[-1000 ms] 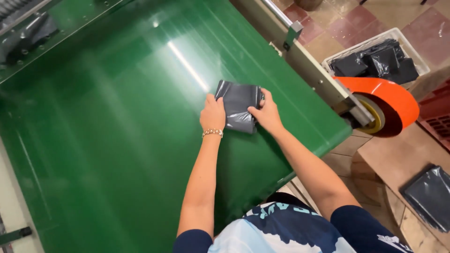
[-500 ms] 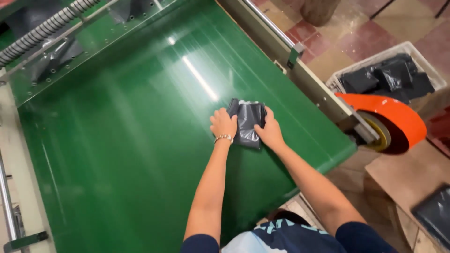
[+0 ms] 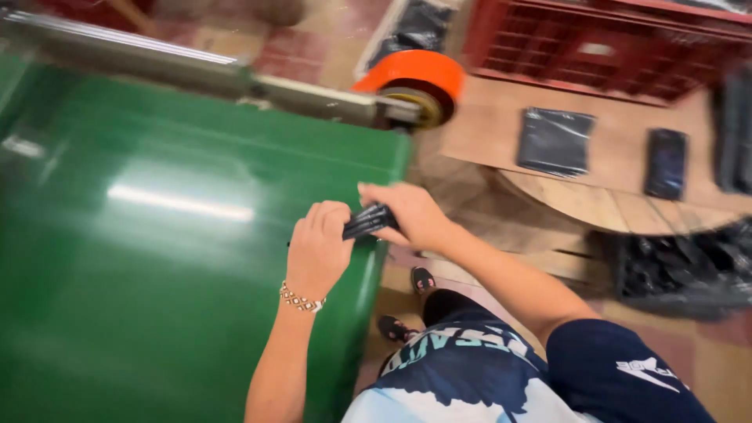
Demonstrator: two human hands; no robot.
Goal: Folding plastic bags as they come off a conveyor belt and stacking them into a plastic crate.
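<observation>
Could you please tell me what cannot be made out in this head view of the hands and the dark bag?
- Bag: mostly hidden between the left hand and right hand; its contents cannot be told.
- Left fingers: curled over the bag, tips hidden.
- Green belt: cut off by the left and bottom edges; motion blur hides its surface detail.
- Flat dark packets on the board: blurred, so their kind is unclear.
- Red crate: cut off by the top edge.

— Where am I working?
— A packing workshop: I stand at a wide green conveyor belt [image 3: 157,258] with an orange roller guard [image 3: 411,74], red crates [image 3: 603,47] and black bagged parcels [image 3: 554,141] on cardboard.
</observation>
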